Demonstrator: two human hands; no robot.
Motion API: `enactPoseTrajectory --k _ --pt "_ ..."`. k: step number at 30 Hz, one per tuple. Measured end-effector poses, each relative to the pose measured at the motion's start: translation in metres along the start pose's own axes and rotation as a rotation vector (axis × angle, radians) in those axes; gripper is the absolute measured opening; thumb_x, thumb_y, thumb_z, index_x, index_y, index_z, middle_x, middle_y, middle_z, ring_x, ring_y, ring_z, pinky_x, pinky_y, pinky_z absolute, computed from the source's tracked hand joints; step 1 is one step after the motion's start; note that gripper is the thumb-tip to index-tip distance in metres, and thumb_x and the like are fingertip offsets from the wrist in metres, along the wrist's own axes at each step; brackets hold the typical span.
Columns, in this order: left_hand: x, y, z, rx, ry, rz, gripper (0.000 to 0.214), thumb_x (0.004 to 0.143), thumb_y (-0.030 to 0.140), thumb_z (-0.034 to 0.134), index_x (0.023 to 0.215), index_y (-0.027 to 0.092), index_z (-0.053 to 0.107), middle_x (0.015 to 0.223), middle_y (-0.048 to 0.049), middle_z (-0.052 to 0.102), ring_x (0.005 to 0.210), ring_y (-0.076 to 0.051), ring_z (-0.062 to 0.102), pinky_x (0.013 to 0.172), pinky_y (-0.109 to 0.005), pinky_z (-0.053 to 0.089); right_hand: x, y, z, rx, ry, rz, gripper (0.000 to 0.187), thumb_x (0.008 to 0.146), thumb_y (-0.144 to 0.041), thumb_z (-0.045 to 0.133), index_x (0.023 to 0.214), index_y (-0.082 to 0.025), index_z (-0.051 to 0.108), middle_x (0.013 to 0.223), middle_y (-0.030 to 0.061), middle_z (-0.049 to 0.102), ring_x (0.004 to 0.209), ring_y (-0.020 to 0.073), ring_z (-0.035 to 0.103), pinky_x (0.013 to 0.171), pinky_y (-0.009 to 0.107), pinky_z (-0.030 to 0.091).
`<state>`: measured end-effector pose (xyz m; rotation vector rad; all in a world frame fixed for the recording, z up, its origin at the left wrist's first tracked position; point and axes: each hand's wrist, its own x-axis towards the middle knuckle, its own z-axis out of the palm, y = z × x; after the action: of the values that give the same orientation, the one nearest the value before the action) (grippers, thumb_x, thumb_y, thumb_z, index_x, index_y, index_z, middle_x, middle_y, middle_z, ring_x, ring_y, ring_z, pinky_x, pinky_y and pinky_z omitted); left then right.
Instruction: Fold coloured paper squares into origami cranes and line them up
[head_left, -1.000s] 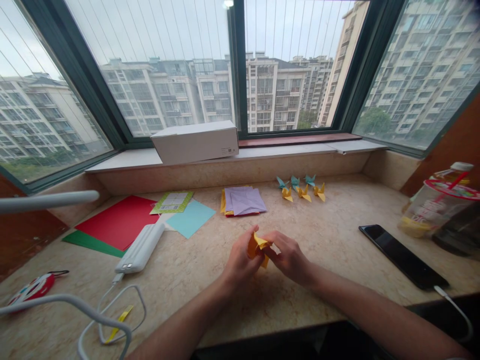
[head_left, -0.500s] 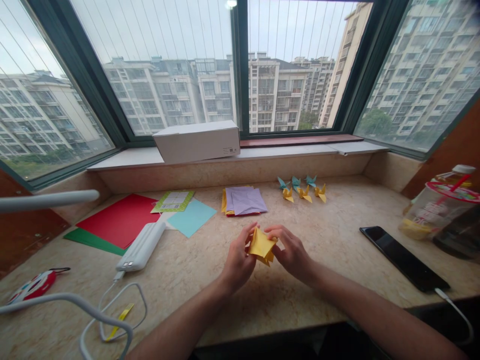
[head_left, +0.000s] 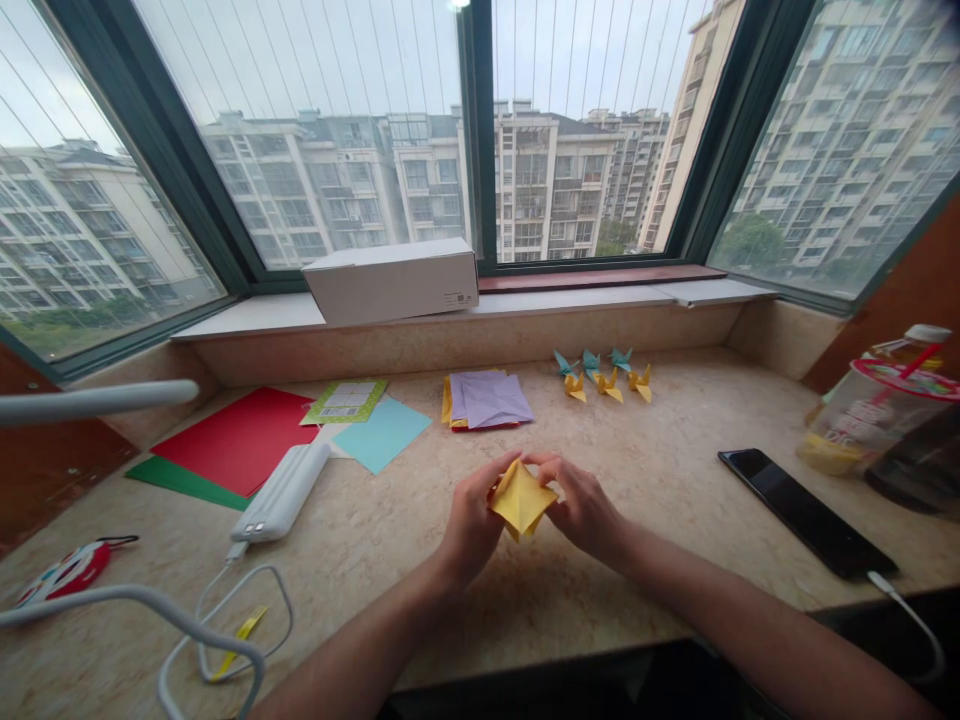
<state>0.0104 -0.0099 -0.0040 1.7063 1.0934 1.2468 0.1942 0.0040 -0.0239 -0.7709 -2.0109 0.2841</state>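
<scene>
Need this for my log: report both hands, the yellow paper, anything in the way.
Left hand and right hand on yellow paper. Folded, creased down middle. Purple paper, phone nearby, neither in the way.

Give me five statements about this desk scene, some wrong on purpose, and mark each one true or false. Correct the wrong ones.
1. The left hand and right hand both hold the yellow paper. True.
2. The phone lies on the left hand's side. False: the phone lies on the right hand's side.
3. The blue cranes stand farther from the person than the yellow cranes. True.
4. The white box stands to the right of the yellow cranes. False: the white box stands to their left, on the sill.
5. A white cable is plugged into the phone. True.
</scene>
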Motion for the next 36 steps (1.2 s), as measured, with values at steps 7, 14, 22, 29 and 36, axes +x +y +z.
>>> enactPoseTrajectory --k 7,14,22,29,36 --pt "0.0 0.003 0.001 -0.304 -0.125 -0.04 0.045 0.083 0.017 0.064 0.127 0.019 0.056 0.117 -0.0119 0.069 0.098 -0.023 0.068 0.075 -0.029 0.057 0.005 0.002 -0.005 0.205 0.097 0.089 0.012 0.086 -0.012 0.054 0.088 -0.024 0.05 0.11 0.0079 0.069 0.098 0.0207 0.067 0.08 0.032 0.053" --pt "-0.002 -0.002 0.003 -0.128 -0.174 0.039 0.047 0.08 0.01 0.063 0.126 0.022 0.06 0.127 -0.0116 0.063 0.111 -0.027 0.062 0.085 -0.033 0.056 0.007 0.004 -0.01 -0.005 0.048 -0.049 0.022 0.087 -0.015 0.057 0.107 -0.024 0.058 0.109 0.0096 0.067 0.097 0.0224 0.066 0.082 0.036 0.054" --pt "-0.005 0.0 0.002 -0.139 -0.249 0.069 0.05 0.086 0.02 0.064 0.134 0.024 0.053 0.131 -0.0139 0.056 0.115 -0.03 0.059 0.083 -0.035 0.058 0.005 0.001 -0.011 -0.043 0.176 0.093 0.012 0.084 -0.015 0.059 0.092 -0.024 0.06 0.083 0.0025 0.072 0.07 0.0187 0.068 0.063 0.029 0.053" --pt "-0.002 0.0 0.003 -0.262 -0.259 -0.011 0.048 0.088 0.029 0.064 0.133 0.018 0.054 0.132 -0.0172 0.055 0.115 -0.031 0.059 0.087 -0.04 0.057 0.01 0.006 -0.019 -0.07 0.168 -0.025 0.013 0.084 -0.017 0.063 0.094 -0.023 0.058 0.097 0.0068 0.072 0.089 0.0227 0.068 0.079 0.036 0.052" --pt "-0.004 0.007 0.001 -0.365 -0.288 -0.055 0.053 0.083 0.033 0.071 0.132 0.019 0.055 0.125 -0.0155 0.058 0.111 -0.03 0.061 0.086 -0.037 0.055 0.01 0.005 -0.025 -0.109 0.123 -0.039 0.005 0.089 -0.02 0.059 0.084 -0.022 0.057 0.093 0.0069 0.07 0.083 0.0216 0.065 0.075 0.036 0.05"
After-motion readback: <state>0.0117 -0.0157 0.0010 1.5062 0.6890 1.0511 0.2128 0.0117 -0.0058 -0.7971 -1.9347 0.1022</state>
